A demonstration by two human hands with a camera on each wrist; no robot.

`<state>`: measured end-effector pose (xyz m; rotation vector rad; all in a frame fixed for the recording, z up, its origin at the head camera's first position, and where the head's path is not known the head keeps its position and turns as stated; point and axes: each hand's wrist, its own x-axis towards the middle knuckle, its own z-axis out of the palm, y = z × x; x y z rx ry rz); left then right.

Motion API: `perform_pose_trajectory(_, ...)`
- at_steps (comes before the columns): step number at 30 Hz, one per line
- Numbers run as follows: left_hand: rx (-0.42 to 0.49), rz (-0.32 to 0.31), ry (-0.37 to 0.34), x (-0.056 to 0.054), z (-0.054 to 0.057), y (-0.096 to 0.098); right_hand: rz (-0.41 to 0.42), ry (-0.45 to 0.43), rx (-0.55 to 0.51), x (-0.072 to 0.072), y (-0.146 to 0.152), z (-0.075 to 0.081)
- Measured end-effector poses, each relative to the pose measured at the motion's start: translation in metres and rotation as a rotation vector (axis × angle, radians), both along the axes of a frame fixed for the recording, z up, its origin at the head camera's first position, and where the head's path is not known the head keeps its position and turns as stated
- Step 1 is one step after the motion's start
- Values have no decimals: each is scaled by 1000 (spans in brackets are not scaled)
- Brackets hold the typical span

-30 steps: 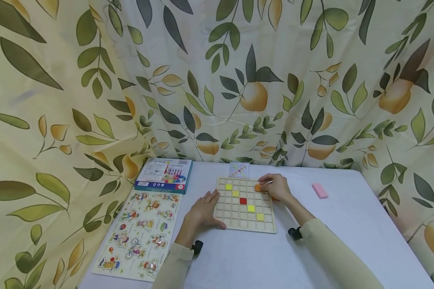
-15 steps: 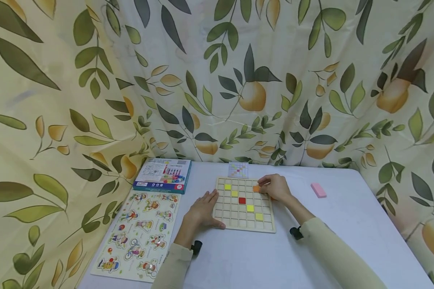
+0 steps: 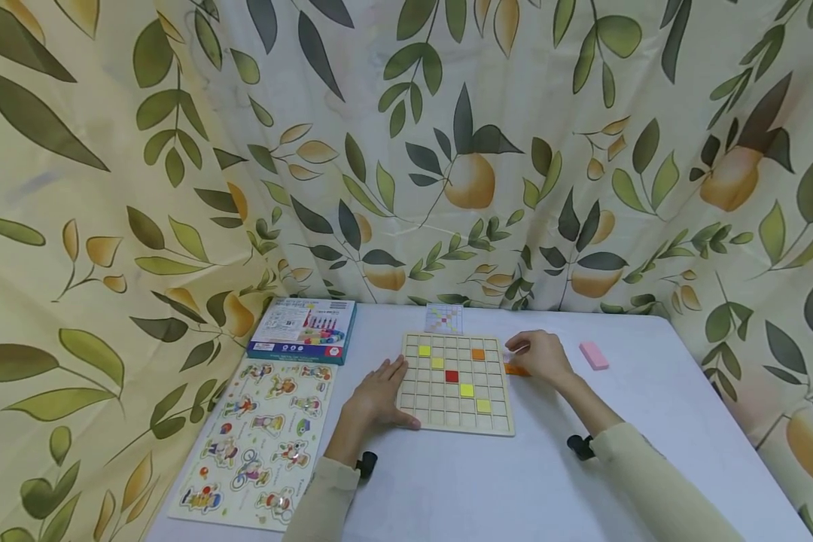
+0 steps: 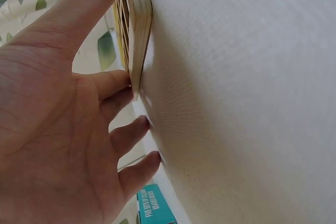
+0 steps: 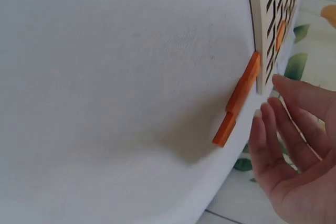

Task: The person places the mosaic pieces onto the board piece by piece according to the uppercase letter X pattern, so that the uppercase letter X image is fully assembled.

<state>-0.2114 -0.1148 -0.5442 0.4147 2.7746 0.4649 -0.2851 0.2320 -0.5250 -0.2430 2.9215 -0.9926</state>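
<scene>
A wooden grid board lies on the table, bearing several yellow tiles on a diagonal, a red tile at the middle and an orange tile at upper right. Spread fingers of my left hand rest at the board's left edge, thumb by its near corner. My right hand hovers off the board's right edge with nothing in its fingers, thumb apart from the fingertips. Below it, loose orange tiles lie against the board's side.
A card with a printed grid sits behind the board. Farther right is a pink block. To the left lie a boxed set and a picture puzzle board. A leaf-patterned curtain closes off the back and sides.
My right hand has let go of the orange tile at the board's upper right and moved right, over the loose orange tiles. The left hand keeps its place.
</scene>
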Motion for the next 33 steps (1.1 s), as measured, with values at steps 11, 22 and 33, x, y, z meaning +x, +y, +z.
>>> perform_pose_trajectory(11, 2, -2, 1, 0, 1, 0, 30, -59, 105, 5, 20, -7)
perform_pose_trajectory(22, 8, -5, -1, -1, 0, 2, -1, -18, 122, 13, 24, -4)
perform_pose_trajectory(33, 18, 13, -14, 1, 1, 1, -21, -1, -69, 9, 12, 15)
